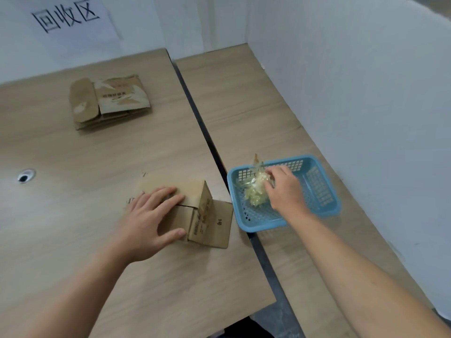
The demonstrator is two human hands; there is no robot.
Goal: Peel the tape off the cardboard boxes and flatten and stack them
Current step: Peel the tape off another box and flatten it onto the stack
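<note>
A small cardboard box [202, 215] lies on the left table near its right edge, with flaps open toward the right. My left hand [151, 215] rests flat on top of it, fingers spread. My right hand [284, 189] is over the blue basket [324, 191], fingers curled down onto a wad of clear peeled tape [256, 191] inside it; a strip of tape sticks up at the fingertips. Whether the fingers still pinch the tape I cannot tell. A stack of flattened boxes [109, 101] lies far back on the left table.
Two wooden tables meet at a dark gap [210, 147] running from the back to the front. A cable hole [25, 176] is at the left. White walls close in behind and on the right, with a paper sign [66, 18] on the back wall.
</note>
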